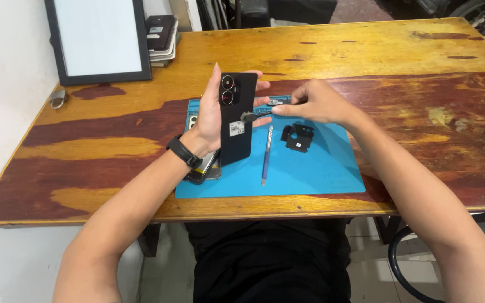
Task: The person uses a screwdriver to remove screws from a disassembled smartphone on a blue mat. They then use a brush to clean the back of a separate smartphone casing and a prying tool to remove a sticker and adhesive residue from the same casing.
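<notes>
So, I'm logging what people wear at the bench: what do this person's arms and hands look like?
Both forearms are bare, with no sleeves in view. The left hand has a black band, like a watch or fitness strap, around its wrist. The right hand wears nothing: no gloves, and no rings that I can see.

wooden table [366, 50] bears blue mat [321, 174], padlock [58, 99].

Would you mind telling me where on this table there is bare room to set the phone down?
Bare wood lies right of the blue mat, and left of it below the white board. The mat's right half, beyond the black part, is free. Around both hands, the phone and the pen, it is crowded.
</notes>
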